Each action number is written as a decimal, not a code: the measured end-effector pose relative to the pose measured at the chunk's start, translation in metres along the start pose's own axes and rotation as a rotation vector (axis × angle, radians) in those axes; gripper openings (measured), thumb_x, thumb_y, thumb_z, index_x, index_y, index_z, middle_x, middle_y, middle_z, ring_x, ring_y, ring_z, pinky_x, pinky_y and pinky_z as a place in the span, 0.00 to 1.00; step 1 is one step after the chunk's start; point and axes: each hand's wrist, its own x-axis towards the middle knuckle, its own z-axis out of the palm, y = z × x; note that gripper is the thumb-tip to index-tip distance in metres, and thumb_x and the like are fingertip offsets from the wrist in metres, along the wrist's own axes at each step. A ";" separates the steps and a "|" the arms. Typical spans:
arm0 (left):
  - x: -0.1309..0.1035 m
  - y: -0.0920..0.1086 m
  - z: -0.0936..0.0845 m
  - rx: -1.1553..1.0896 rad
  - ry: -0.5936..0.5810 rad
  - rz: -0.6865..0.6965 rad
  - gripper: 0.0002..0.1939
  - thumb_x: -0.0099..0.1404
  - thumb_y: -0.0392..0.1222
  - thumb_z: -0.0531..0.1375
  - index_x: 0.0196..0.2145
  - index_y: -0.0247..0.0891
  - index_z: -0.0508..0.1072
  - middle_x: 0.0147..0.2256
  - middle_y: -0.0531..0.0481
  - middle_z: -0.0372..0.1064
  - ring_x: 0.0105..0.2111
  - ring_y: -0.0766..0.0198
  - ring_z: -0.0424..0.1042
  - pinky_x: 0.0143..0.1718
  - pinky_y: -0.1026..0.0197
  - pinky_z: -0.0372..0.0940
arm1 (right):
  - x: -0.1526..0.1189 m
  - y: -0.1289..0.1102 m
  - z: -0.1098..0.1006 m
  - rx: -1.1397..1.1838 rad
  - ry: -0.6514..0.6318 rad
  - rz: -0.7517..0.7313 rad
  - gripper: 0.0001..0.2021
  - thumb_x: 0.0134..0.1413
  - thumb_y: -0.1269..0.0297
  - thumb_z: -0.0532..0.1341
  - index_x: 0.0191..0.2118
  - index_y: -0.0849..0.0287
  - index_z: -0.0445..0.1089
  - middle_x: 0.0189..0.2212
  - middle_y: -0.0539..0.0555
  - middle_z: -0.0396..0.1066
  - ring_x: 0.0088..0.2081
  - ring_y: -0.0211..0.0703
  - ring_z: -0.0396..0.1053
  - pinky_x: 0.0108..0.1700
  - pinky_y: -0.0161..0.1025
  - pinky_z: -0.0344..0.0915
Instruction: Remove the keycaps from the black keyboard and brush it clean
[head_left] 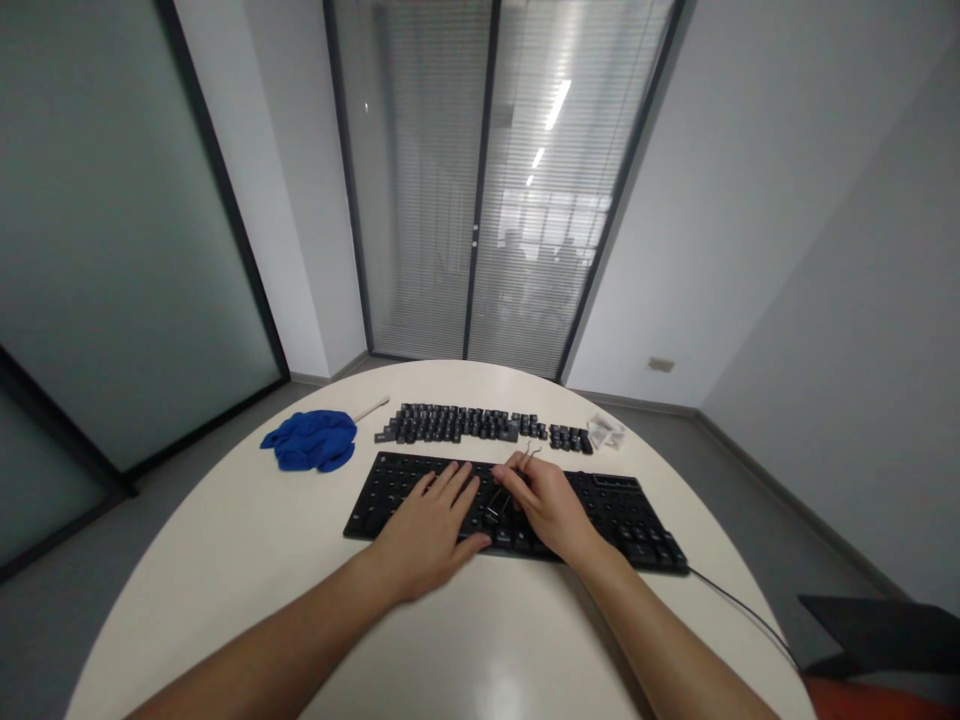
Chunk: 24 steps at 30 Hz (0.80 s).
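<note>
A black keyboard [630,497] lies across the table, many of its key positions bare on the left and middle, with keys still fitted towards the right end. My left hand [431,530] rests flat on its left half, fingers stretched out. In my right hand [546,500] is a wire keycap puller [497,503], gripped between thumb and fingers. Its wire loops point down at keys along the keyboard's near edge. Whether the wires are hooked round a key is too small to tell. Loose black keycaps [450,423] stand in rows behind the keyboard.
A crumpled blue cloth [313,440] lies at the left, with a thin pale stick-like handle [372,409] beside it. Clear plastic pieces [606,431] sit at the back right. The keyboard cable [739,603] runs over the right edge of the round white table [225,560]. A chair [885,640] stands at the right.
</note>
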 end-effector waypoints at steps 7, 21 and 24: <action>0.001 0.000 0.001 -0.022 0.009 -0.007 0.35 0.71 0.59 0.48 0.66 0.34 0.53 0.67 0.37 0.46 0.67 0.47 0.45 0.65 0.43 0.47 | -0.002 -0.005 0.004 -0.118 -0.079 -0.031 0.16 0.64 0.54 0.57 0.29 0.58 0.69 0.24 0.49 0.70 0.27 0.40 0.66 0.32 0.34 0.58; 0.000 0.000 0.000 -0.027 -0.024 -0.028 0.36 0.71 0.60 0.46 0.68 0.36 0.50 0.68 0.39 0.44 0.68 0.48 0.44 0.65 0.43 0.46 | -0.008 -0.016 -0.006 -0.172 0.031 -0.150 0.16 0.68 0.57 0.51 0.33 0.57 0.70 0.29 0.51 0.73 0.33 0.41 0.69 0.36 0.35 0.59; 0.000 0.000 0.001 -0.024 -0.008 -0.019 0.35 0.71 0.60 0.45 0.67 0.35 0.52 0.68 0.39 0.45 0.68 0.48 0.44 0.65 0.43 0.45 | -0.006 -0.010 -0.006 -0.140 0.061 -0.084 0.19 0.68 0.55 0.49 0.32 0.57 0.71 0.26 0.50 0.72 0.29 0.41 0.68 0.34 0.36 0.58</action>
